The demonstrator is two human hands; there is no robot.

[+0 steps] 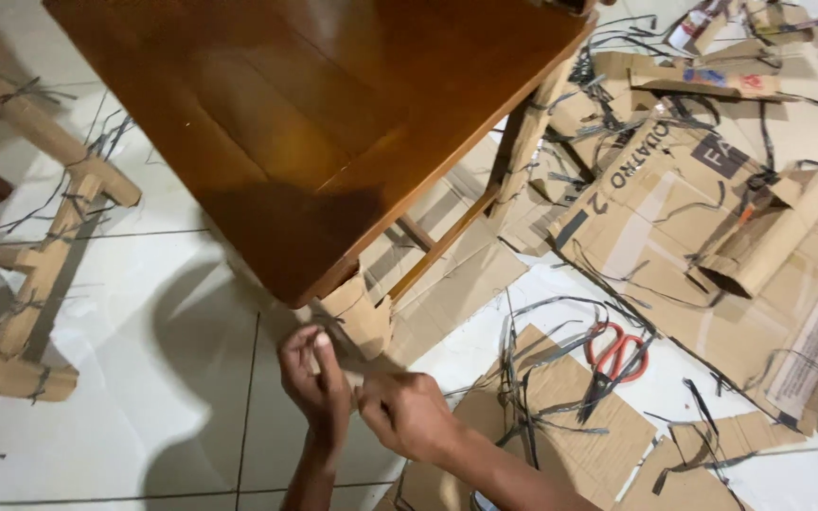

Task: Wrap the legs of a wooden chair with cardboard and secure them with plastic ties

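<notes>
**Two hands at the wrapped leg of a wooden chair**

Head view: A brown wooden chair (324, 123) is seen from above, standing on a white tiled floor (144, 378). Its nearest leg is covered with a cardboard wrap (360, 317), just under the seat corner. The left hand (316, 378) is held just below and beside this wrap, with the fingers bent together and the thumb pressed to the fingertips; whether something thin is pinched there cannot be told. The right hand (407, 414) is placed beside the left one, touching it, with the fingers curled in a narrow way; what it holds cannot be told. Red-handled scissors (613, 364) are lying on a cardboard sheet (579, 426) to the right, well apart from the hands. Black plastic straps (542, 312) are scattered over flattened cardboard boxes (712, 227). On the left, cardboard-wrapped wooden parts (40, 274) are seen on the floor.
</notes>
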